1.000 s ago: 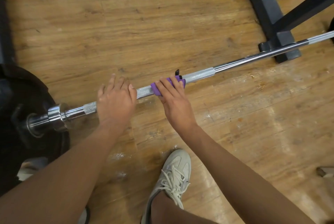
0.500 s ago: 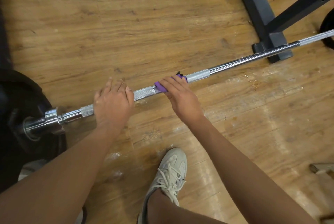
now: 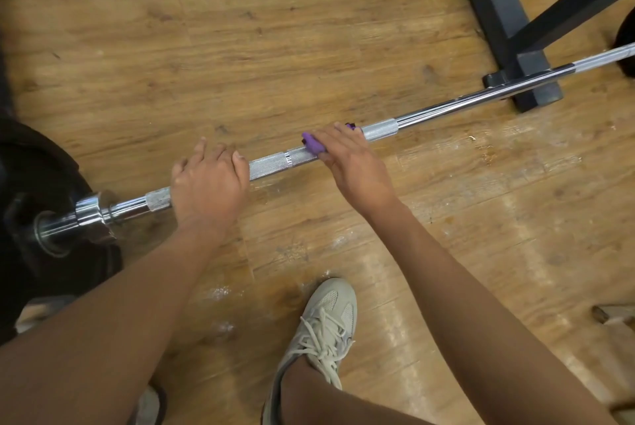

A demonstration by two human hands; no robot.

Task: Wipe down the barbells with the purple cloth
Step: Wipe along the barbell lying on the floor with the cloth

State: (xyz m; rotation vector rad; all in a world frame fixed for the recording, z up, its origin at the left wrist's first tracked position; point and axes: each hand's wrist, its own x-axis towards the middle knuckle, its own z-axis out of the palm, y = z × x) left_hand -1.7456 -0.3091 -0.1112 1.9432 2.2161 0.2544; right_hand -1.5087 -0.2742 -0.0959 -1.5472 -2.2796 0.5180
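Your left hand (image 3: 209, 180) gripped the barbell (image 3: 275, 162) overhand near its collar. Your right hand (image 3: 350, 160) clamped the purple cloth (image 3: 312, 144) around the knurled shaft. Both arms extended forward. The barbell spanned a worn wooden floor (image 3: 240, 47), crossing a black rack base (image 3: 498, 12).

Scuffed wooden floor (image 3: 309, 29), black rack base (image 3: 494, 12)

Bright, even indoor light. Pale sheen on the worn wooden plank floor (image 3: 508, 205), lower right. Sharp highlights along the chrome steel barbell shaft (image 3: 446, 108). Shadows faint. Black round weight plate (image 3: 41, 163) loses detail. Frame edges soft, slightly bowed.
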